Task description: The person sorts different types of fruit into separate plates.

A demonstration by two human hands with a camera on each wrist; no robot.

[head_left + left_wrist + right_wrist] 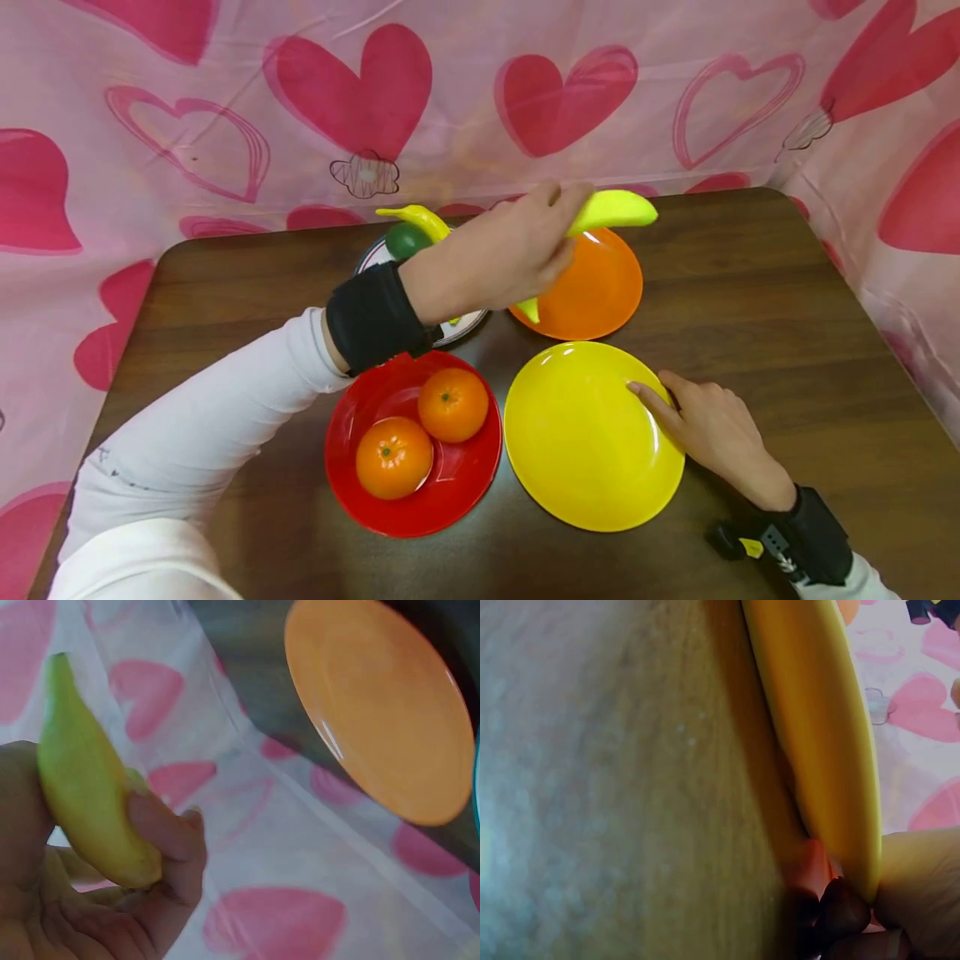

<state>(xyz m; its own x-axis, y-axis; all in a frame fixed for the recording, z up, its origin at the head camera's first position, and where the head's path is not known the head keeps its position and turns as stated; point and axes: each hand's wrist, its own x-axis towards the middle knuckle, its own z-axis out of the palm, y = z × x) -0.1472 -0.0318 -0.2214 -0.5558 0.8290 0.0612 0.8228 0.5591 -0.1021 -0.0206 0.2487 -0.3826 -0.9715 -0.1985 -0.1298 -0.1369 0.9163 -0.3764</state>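
Observation:
My left hand point(517, 250) holds a yellow-green banana point(615, 210) above the orange plate point(607, 283). In the left wrist view, thumb and fingers curl round the banana point(90, 787). My right hand point(716, 429) grips the right rim of the yellow plate point(592, 433), thumb on top. The right wrist view shows fingers point(844, 911) under the edge of that plate point(817, 712). Behind my left forearm, partly hidden, a white plate point(468, 323) bears another banana point(420, 218) and a dark green fruit point(407, 240).
A red plate point(457, 504) with two oranges, a front one point(393, 458) and a rear one point(453, 405), lies left of the yellow plate. All plates are on a brown wooden table point(787, 308). A pink heart-patterned cloth point(465, 92) hangs behind it.

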